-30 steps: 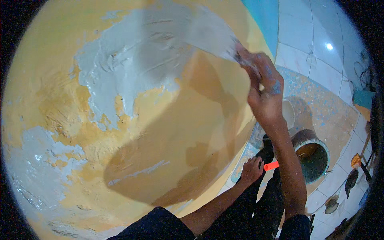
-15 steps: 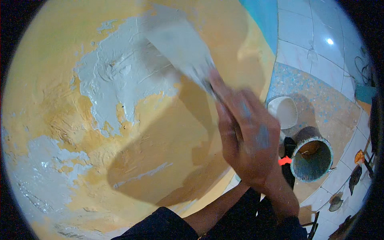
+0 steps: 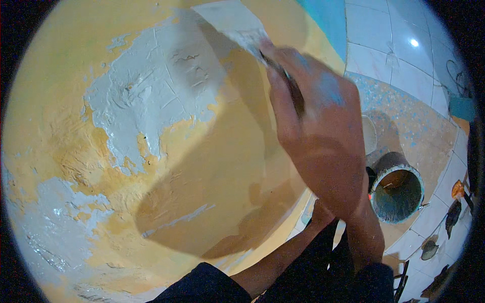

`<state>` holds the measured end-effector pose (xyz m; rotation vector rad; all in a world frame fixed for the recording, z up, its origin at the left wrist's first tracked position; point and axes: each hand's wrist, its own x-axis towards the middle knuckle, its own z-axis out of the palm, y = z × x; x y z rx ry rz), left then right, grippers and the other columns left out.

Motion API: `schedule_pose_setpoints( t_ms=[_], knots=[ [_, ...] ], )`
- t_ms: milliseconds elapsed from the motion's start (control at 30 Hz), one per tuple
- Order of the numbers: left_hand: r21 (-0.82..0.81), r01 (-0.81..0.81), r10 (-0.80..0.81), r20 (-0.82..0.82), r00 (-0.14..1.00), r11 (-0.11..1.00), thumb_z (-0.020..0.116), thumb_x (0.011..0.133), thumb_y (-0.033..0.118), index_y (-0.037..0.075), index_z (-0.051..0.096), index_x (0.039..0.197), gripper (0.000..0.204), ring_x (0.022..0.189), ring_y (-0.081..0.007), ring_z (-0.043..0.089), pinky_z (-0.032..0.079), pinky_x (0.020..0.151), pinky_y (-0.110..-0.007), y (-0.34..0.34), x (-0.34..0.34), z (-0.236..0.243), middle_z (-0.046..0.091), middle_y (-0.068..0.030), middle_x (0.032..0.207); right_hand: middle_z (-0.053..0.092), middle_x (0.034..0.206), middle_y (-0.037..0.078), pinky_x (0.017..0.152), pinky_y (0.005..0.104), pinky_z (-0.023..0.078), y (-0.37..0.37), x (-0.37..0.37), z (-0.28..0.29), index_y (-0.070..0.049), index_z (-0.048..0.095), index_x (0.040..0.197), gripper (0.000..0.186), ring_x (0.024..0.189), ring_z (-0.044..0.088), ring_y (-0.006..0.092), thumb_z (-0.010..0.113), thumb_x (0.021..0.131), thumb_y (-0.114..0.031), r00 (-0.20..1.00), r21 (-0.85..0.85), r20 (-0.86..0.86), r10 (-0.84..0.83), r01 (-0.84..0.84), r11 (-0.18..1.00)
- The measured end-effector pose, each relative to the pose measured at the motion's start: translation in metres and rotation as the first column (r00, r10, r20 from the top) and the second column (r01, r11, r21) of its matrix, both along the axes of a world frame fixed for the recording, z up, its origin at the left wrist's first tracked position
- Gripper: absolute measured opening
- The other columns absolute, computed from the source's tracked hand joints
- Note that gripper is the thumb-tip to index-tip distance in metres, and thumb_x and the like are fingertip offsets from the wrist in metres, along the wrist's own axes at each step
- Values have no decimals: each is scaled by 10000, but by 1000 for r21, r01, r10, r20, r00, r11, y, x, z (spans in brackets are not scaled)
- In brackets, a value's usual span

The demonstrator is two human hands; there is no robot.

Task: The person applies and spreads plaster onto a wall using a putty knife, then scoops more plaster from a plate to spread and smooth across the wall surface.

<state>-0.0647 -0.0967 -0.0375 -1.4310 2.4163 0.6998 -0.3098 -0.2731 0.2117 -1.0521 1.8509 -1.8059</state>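
My right hand (image 3: 323, 106) is closed round the handle of a putty knife (image 3: 230, 20). Its wide blade is coated in pale putty and lies at the upper edge of a grey-white putty patch (image 3: 151, 86) on a yellow wall (image 3: 227, 166). Blue-grey smears mark the back of this hand. My left forearm comes in from below, and its wrist end (image 3: 322, 214) passes behind my right wrist. The fingers of my left hand are hidden, so what they hold cannot be seen.
A second putty patch (image 3: 55, 217) spreads at the wall's lower left. To the right stand an open cylindrical container (image 3: 396, 194) and a partly hidden white round piece (image 3: 370, 134) on a speckled board (image 3: 429, 121). White tiles (image 3: 369, 25) and dark scraps (image 3: 453, 217) lie beyond.
My right hand and the putty knife have moved up, uncovering rough, ridged putty on the right part of the patch. The hand now covers more of the white round piece.
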Motion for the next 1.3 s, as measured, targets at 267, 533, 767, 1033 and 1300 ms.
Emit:
schedule_pose_setpoints(
  t_ms=[267,533,767,1033,1300],
  knots=[
    [16,-11,11,4,1000,1000,620,894,268,90,605,971,195,828,-358,618,494,671,-508,-3,-3,4,606,-130,896,541,844,172,583,461,479,59,19,27,-42,466,1384,558,710,572,361,596,843,-79,774,50,400,491,-553,832],
    [7,-4,4,34,999,1000,621,894,268,91,607,981,198,832,-356,616,495,682,-506,0,6,-3,608,-128,914,586,820,159,653,443,492,-8,-9,23,-19,589,1142,346,745,603,345,614,797,-30,996,-100,-74,52,-59,993],
    [143,-201,231,-236,944,969,600,904,288,75,606,1000,233,846,-359,616,498,706,-503,4,26,-22,613,-138,929,591,796,153,590,404,474,60,19,36,-18,597,1266,416,683,600,322,599,851,18,874,40,293,388,-417,908],
    [19,31,-32,64,997,999,585,909,294,58,605,1016,260,866,-373,613,495,718,-514,1,12,-20,616,-149,940,630,866,181,664,389,498,-4,-1,36,-10,616,1221,397,747,621,340,607,825,8,992,-116,65,106,-98,988],
    [169,-64,59,36,998,984,586,903,278,73,604,986,222,862,-385,605,478,747,-542,-18,-13,9,611,-161,942,571,821,161,613,411,476,51,13,50,-18,597,1259,453,701,594,319,619,809,29,827,28,370,424,-466,884]
  ],
)
